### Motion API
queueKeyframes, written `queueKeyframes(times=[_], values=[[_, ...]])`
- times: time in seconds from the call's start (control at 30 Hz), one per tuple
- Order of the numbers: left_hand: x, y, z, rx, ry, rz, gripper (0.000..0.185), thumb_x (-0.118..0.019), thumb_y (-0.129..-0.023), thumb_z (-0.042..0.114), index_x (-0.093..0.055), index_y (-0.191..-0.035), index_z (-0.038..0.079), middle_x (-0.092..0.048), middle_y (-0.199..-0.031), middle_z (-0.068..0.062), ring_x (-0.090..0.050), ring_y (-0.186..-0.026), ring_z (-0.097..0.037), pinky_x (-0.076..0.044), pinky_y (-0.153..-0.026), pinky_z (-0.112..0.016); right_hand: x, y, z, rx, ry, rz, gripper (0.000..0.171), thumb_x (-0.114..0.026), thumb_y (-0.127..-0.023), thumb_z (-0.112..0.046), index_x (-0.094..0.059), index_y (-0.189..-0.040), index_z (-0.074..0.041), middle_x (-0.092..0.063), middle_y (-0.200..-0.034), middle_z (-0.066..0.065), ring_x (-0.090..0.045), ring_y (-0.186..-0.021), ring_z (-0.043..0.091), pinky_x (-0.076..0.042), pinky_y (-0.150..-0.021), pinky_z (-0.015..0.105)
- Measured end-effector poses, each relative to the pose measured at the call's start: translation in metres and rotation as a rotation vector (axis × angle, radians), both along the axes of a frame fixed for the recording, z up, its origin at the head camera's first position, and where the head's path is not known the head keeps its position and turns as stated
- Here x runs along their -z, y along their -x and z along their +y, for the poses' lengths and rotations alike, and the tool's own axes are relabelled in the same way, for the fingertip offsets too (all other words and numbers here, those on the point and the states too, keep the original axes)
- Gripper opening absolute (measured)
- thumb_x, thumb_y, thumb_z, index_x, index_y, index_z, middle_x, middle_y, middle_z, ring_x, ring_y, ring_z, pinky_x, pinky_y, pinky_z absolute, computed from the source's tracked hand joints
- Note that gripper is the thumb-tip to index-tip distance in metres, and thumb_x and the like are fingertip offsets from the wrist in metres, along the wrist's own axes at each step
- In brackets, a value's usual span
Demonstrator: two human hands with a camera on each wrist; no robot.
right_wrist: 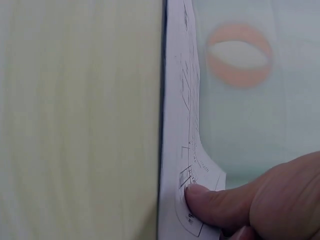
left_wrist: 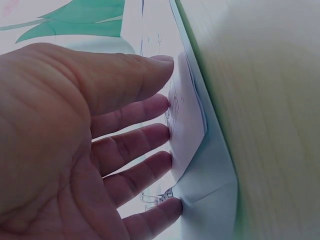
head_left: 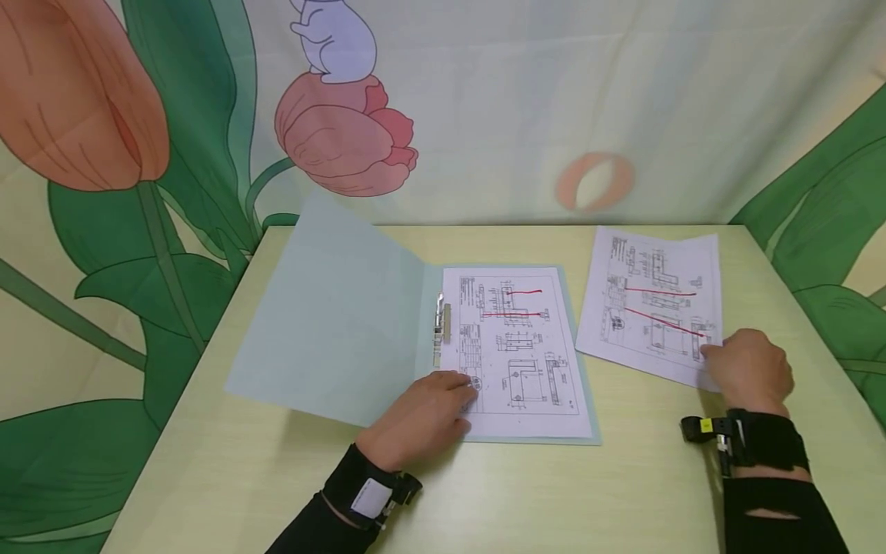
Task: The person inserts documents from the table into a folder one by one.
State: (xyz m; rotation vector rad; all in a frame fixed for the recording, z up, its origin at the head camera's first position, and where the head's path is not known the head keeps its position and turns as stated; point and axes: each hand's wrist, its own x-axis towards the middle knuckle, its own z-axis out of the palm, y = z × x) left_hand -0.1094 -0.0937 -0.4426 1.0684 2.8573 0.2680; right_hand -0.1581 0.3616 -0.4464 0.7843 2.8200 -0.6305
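A light blue file folder [head_left: 339, 308] lies spread on the table, its cover tilted up at the left. Inside, a technical drawing [head_left: 498, 419] with two red lines lies beside the metal paper fastener [head_left: 438, 331] at the spine. My left hand [head_left: 418, 419] rests near that drawing's lower left corner, its fingertips [left_wrist: 159, 132] at the paper and the thumb apart from them. To the right, my right hand [head_left: 751, 373] pinches the lower right corner of a loose drawing sheet [head_left: 644, 269], thumb [right_wrist: 210, 200] on top. This sheet also carries two red lines and curves a little.
The pale wooden table [head_left: 554, 500] runs back to a printed curtain [head_left: 484, 115] with tulips and a rabbit. A strip of table separates the folder from the loose sheet at the front. Each wrist wears a black strap with a small camera.
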Motion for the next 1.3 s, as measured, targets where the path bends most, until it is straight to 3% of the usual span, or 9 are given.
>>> queueKeyframes(times=[0.27, 0.47, 0.73, 0.83, 0.97, 1.13, 1.3], values=[[0.0, 0.0, 0.0, -0.003, 0.003, -0.001, 0.038, -0.075, -0.097, 0.02, -0.071, -0.132, 0.006, -0.068, -0.139, -0.009, -0.061, -0.133, -0.025, -0.046, -0.117, -0.037, -0.002, 0.0, 0.003, 0.036, 0.01, 0.007, 0.043, -0.053, -0.107, -0.023, -0.063, -0.122, 0.016, -0.065, -0.11, 0.036, -0.054, -0.094, 0.05, -0.039, -0.069, 0.05], [0.0, -0.001, 0.0, -0.004, 0.004, -0.002, 0.039, -0.075, -0.097, 0.02, -0.071, -0.133, 0.006, -0.068, -0.14, -0.009, -0.061, -0.133, -0.025, -0.045, -0.118, -0.037, -0.005, -0.003, 0.004, 0.043, -0.034, 0.004, 0.047, -0.044, -0.11, -0.025, -0.064, -0.125, 0.015, -0.068, -0.108, 0.035, -0.057, -0.091, 0.049, -0.04, -0.069, 0.051], [0.0, 0.0, 0.0, 0.002, 0.012, -0.003, 0.039, -0.075, -0.098, 0.021, -0.071, -0.133, 0.006, -0.068, -0.139, -0.009, -0.061, -0.133, -0.025, -0.044, -0.119, -0.037, -0.005, -0.004, 0.006, 0.086, -0.054, 0.11, 0.044, -0.042, -0.109, -0.022, -0.064, -0.128, 0.012, -0.066, -0.118, 0.037, -0.058, -0.099, 0.055, -0.04, -0.067, 0.053], [0.001, 0.0, 0.0, 0.006, 0.009, -0.001, 0.038, -0.075, -0.098, 0.021, -0.071, -0.133, 0.006, -0.068, -0.139, -0.009, -0.062, -0.133, -0.025, -0.045, -0.119, -0.037, -0.007, -0.004, 0.008, 0.083, -0.049, 0.104, 0.046, -0.039, -0.11, -0.021, -0.059, -0.131, 0.014, -0.063, -0.118, 0.039, -0.057, -0.098, 0.056, -0.04, -0.067, 0.054], [0.001, 0.0, 0.0, 0.01, 0.002, 0.004, 0.037, -0.074, -0.098, 0.02, -0.072, -0.132, 0.006, -0.069, -0.138, -0.009, -0.062, -0.131, -0.024, -0.045, -0.118, -0.037, -0.014, -0.006, 0.011, 0.07, 0.048, 0.082, 0.053, -0.033, -0.111, -0.025, -0.052, -0.139, 0.017, -0.058, -0.124, 0.04, -0.055, -0.099, 0.053, -0.042, -0.065, 0.048], [0.001, 0.0, -0.001, 0.014, -0.001, 0.015, 0.036, -0.074, -0.098, 0.02, -0.072, -0.131, 0.006, -0.069, -0.137, -0.009, -0.063, -0.129, -0.024, -0.047, -0.116, -0.036, -0.017, -0.009, 0.001, 0.123, 0.251, 0.164, 0.062, -0.033, -0.11, -0.033, -0.048, -0.147, 0.015, -0.053, -0.139, 0.037, -0.053, -0.106, 0.044, -0.042, -0.065, 0.039], [0.0, 0.0, 0.001, 0.012, 0.011, 0.022, 0.033, -0.074, -0.098, 0.02, -0.073, -0.128, 0.007, -0.07, -0.136, -0.008, -0.063, -0.129, -0.024, -0.047, -0.116, -0.037, -0.013, -0.013, -0.029, 0.157, 0.394, 0.231, 0.062, -0.038, -0.111, -0.041, -0.055, -0.147, 0.007, -0.055, -0.129, 0.023, -0.052, -0.092, 0.026, -0.045, -0.061, 0.033]])
